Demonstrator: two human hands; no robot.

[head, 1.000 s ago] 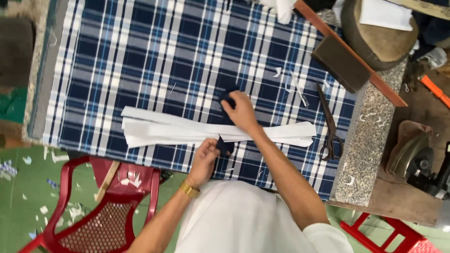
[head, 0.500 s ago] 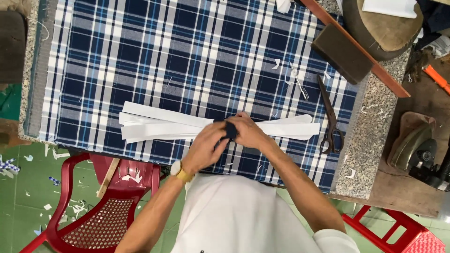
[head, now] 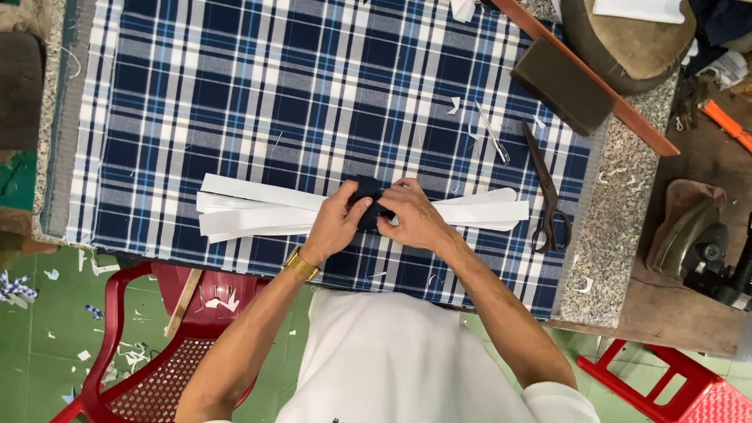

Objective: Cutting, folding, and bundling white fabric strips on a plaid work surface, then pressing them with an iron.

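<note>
Blue, white and grey plaid cloth point(head: 313, 94) spread over most of a speckled stone table point(head: 627, 227), hanging a little past the near edge. Red plastic chair point(head: 149, 352) below the table at the left, on a green floor point(head: 31, 345) littered with white scraps; corner of a second red stool point(head: 674, 388) at lower right. Brown wooden bench point(head: 705, 282) to the right of the table, with a dark iron point(head: 689, 239) resting on it. Round tan cushion point(head: 627, 39) at the top right, a long wooden ruler point(head: 595, 78) running diagonally beneath it, and a dark rectangular block point(head: 560, 82) lying against the ruler. Stack of long white strips point(head: 251, 210) laid across the cloth, left to right, fanning slightly at both ends. Dark scissors point(head: 547, 196) on the cloth just right of the strips, closed, handles toward the near edge. Left hand point(head: 337, 223), a gold watch point(head: 301, 264) at the wrist, and right hand point(head: 415, 215) meeting over the middle of the strips, fingers of both curled and pinching a small dark navy piece point(head: 366, 205) between them. Piece resting on top of the strips, mostly hidden by the fingers, shape unclear. Thin metal pin point(head: 492, 133) and tiny white paper bits point(head: 454, 106) scattered on the cloth above the scissors.
</note>
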